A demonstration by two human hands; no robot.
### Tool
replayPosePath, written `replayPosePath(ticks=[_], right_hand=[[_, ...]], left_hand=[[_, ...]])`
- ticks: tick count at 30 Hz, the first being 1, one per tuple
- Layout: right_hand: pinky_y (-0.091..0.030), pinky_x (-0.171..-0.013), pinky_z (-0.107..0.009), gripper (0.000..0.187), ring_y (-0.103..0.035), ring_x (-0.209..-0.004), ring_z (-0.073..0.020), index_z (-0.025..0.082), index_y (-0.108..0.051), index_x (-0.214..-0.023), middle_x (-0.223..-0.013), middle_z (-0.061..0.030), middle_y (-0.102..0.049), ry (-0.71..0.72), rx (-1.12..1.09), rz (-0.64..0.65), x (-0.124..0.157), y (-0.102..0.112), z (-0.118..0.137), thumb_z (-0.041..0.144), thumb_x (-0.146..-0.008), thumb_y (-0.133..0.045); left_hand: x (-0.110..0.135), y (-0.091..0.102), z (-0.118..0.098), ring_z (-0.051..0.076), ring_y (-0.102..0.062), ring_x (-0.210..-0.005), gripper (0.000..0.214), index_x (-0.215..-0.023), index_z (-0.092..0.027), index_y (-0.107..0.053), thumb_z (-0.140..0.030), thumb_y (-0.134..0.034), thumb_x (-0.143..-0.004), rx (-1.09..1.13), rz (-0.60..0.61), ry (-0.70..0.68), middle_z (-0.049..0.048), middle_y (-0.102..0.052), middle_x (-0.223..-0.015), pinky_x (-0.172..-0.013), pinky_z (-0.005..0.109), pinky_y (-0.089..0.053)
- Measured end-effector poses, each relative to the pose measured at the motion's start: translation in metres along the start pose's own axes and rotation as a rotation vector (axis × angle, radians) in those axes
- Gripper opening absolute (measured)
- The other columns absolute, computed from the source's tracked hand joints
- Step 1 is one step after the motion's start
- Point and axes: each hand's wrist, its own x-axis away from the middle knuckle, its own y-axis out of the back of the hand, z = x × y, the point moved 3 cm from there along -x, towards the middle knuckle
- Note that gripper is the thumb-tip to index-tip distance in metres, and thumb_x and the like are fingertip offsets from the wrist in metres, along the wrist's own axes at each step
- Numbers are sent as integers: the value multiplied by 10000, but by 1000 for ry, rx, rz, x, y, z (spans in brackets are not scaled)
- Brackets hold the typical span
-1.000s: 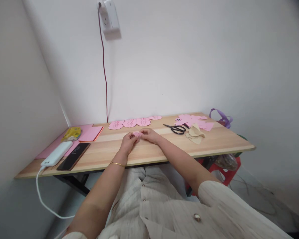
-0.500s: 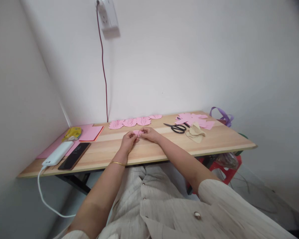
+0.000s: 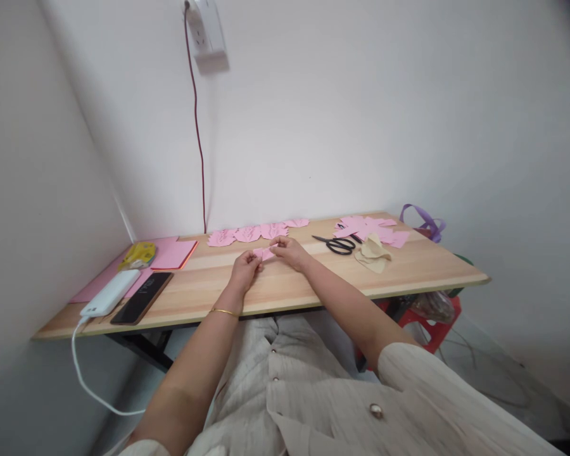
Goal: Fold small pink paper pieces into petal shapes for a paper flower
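Observation:
Both my hands meet over the middle of the wooden table [image 3: 408,269], pinching a small folded piece of pink paper [image 3: 266,253] between them. My left hand [image 3: 244,269], with a gold bangle on its wrist, grips the paper's left end. My right hand [image 3: 289,251] holds the right end with closed fingers. Just behind the hands lies a row of several folded pink paper pieces [image 3: 256,232].
Black scissors [image 3: 336,244], a beige scrap [image 3: 373,252] and a heap of pink paper pieces [image 3: 370,229] lie to the right. At the left are pink sheets [image 3: 171,253], a yellow object [image 3: 137,254], a black phone [image 3: 141,297] and a white power bank [image 3: 109,293] with cable.
My right hand has shifted slightly up and to the right, and the pink piece now looks stretched out longer between my two hands. The view has barely moved.

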Motion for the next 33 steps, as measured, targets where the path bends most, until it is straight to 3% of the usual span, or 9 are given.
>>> replayPosePath(ticks=[5,8,11,14,19,33], right_hand=[[-332,-554,-210,348,-431,-577,-65,175,-558,-845,-634,59,-483,16,-274,-130,-6,8,1,342,-604,-747],[-335,-534,-200,433,-472,-613,-74,188,-543,-916,-690,47,-509,-61,-319,-127,-4,7,-1,380,-597,-766],[-357,-541,-204,455,-502,-640,-90,177,-564,-936,-736,20,-571,-114,-174,25,1,-4,-6,361,-583,-785],[-408,-614,-229,374,-535,-693,-117,144,-610,-885,-770,-16,-631,-54,18,160,6,-16,-7,346,-610,-764],[-412,-653,-247,302,-524,-662,-119,120,-633,-826,-738,-17,-640,19,231,127,7,-17,-7,382,-683,-680],[-347,-582,-212,260,-458,-625,-99,116,-627,-792,-690,3,-584,-45,388,223,7,-11,-9,346,-673,-655]], left_hand=[[0,1,-1,72,-503,-490,332,-715,-157,-533,-327,-780,-571,6,-7,-9,-41,-539,-581,-511,210,-390],[-1,3,-1,83,-524,-492,362,-741,-157,-541,-332,-792,-547,17,-52,6,-35,-565,-584,-516,219,-415],[-2,3,0,99,-549,-505,394,-743,-156,-544,-343,-809,-519,32,-63,21,-20,-591,-577,-529,229,-435],[-1,0,0,100,-559,-523,396,-721,-152,-539,-327,-824,-509,48,-6,24,-8,-606,-581,-546,227,-440],[2,-2,0,95,-553,-544,393,-767,-144,-568,-340,-824,-541,44,56,22,-10,-601,-605,-556,218,-434],[-3,8,0,53,-427,-437,325,-739,-158,-568,-283,-801,-550,99,-76,15,-56,-523,-552,-440,185,-300]])
